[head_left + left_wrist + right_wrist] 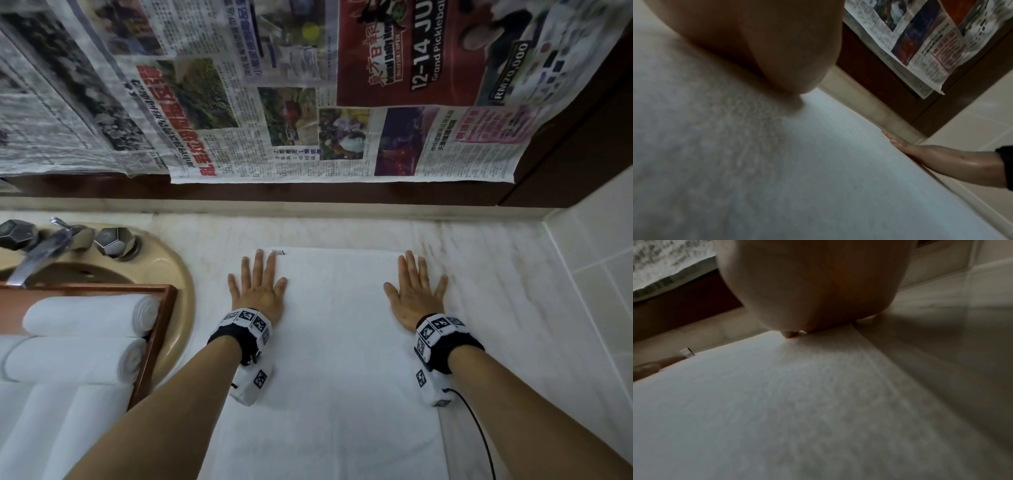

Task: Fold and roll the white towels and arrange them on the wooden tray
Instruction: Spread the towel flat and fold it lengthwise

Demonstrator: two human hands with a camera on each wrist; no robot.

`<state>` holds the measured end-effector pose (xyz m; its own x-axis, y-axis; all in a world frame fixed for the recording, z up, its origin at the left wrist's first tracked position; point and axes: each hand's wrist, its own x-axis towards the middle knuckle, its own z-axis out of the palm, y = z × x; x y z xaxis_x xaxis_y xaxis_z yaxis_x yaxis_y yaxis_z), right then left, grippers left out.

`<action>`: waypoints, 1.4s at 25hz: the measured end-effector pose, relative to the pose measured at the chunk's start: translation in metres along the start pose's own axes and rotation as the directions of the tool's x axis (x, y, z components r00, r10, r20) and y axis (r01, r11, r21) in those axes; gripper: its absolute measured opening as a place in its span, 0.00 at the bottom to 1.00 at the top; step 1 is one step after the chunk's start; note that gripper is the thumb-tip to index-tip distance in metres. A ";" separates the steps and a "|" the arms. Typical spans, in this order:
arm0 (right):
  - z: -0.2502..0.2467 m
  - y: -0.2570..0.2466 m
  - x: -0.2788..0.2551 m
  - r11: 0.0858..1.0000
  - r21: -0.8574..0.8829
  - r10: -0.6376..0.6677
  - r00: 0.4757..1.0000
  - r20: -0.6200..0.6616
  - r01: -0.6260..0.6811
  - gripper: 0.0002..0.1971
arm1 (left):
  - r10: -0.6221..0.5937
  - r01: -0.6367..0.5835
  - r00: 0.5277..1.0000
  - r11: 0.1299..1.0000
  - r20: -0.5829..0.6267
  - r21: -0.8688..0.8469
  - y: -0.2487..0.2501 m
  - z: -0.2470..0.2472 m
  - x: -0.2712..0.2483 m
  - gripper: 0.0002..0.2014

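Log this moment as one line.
left hand flat on white towel | right hand flat on it | two rolled towels on wooden tray

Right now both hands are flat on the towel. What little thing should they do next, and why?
Probably curl the fingers under the far edge and start rolling it back. The left hand and right hand press the flat towel smooth, and rolled towels already fill the wooden tray.
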<state>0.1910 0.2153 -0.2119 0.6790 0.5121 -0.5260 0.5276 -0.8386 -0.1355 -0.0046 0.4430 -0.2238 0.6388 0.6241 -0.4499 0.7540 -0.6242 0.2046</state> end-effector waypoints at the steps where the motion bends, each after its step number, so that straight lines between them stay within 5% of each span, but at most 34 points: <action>1: -0.003 -0.003 0.002 1.000 -0.014 0.022 1.000 0.012 -0.022 0.33 | 0.005 -0.005 1.000 1.000 0.024 0.004 0.000 -0.003 0.003 0.30; 5: -0.023 -0.021 -0.007 0.997 -0.033 0.062 0.998 -0.017 -0.063 0.34 | 0.000 0.001 0.999 1.000 0.044 -0.025 0.008 -0.032 0.008 0.32; 7: -0.009 -0.043 -0.035 0.985 -0.071 -0.160 0.986 -0.047 0.157 0.34 | 0.052 -0.052 0.999 0.998 -0.004 -0.047 0.024 -0.035 -0.011 0.32; 10: 0.041 -0.065 -0.086 0.908 -0.117 -0.390 0.914 0.108 0.402 0.32 | 0.351 -0.354 0.929 0.935 0.120 0.000 0.046 0.008 -0.071 0.30; 12: 0.050 -0.041 -0.082 0.968 -0.060 -0.240 0.968 0.079 0.245 0.32 | 0.352 -0.363 0.925 0.930 0.142 0.063 0.022 0.028 -0.083 0.29; 14: 0.037 -0.007 -0.076 0.999 0.031 0.043 0.998 0.043 -0.044 0.33 | 0.092 -0.094 0.994 0.995 0.061 0.023 -0.012 0.020 -0.073 0.30; 16: 0.032 0.018 -0.086 0.978 0.041 0.205 0.979 0.013 -0.206 0.36 | -0.079 0.082 0.995 0.996 0.052 -0.041 -0.030 0.009 -0.072 0.31; 18: 0.053 -0.002 -0.119 0.993 -0.044 0.108 0.993 -0.057 -0.110 0.37 | 0.123 -0.123 0.991 0.992 0.055 -0.005 -0.008 0.020 -0.102 0.32; 21: 0.117 -0.046 -0.186 0.950 -0.026 -0.308 0.948 0.080 0.311 0.35 | 0.460 -0.465 0.870 0.885 0.177 -0.015 0.025 0.074 -0.173 0.29; 23: 0.136 -0.030 -0.205 0.927 -0.106 -0.352 0.933 0.074 0.359 0.33 | 0.407 -0.418 0.907 0.903 0.110 0.102 -0.003 0.092 -0.189 0.30; 25: 0.131 0.007 -0.197 0.991 -0.050 -0.127 0.992 -0.027 0.126 0.33 | 0.195 -0.197 0.980 0.978 0.028 0.073 -0.043 0.089 -0.188 0.30; 27: 0.119 0.025 -0.195 0.984 0.036 0.173 0.985 -0.029 -0.172 0.32 | -0.019 0.019 1.000 1.000 -0.008 -0.020 -0.062 0.080 -0.189 0.30; 29: 0.121 -0.003 -0.214 0.995 0.014 0.100 0.993 -0.055 -0.099 0.34 | 0.046 -0.047 0.999 0.998 -0.021 -0.047 -0.039 0.086 -0.206 0.31; 32: 0.155 -0.056 -0.255 0.941 -0.064 -0.330 0.943 0.042 0.332 0.33 | 0.359 -0.361 0.928 0.933 0.096 -0.001 0.000 0.119 -0.244 0.29; 33: 0.164 -0.054 -0.260 0.926 -0.084 -0.363 0.929 0.068 0.367 0.33 | 0.399 -0.405 0.912 0.914 0.098 0.039 -0.004 0.125 -0.250 0.29; 35: 0.166 -0.023 -0.253 0.974 -0.063 -0.218 0.976 0.004 0.218 0.33 | 0.324 -0.325 0.946 0.942 0.027 0.084 -0.036 0.123 -0.251 0.30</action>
<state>-0.0776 0.0742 -0.2151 0.5454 0.6820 -0.4873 0.6940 -0.6934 -0.1938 -0.2110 0.2507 -0.2255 0.8444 0.3751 -0.3825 0.4896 -0.8302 0.2665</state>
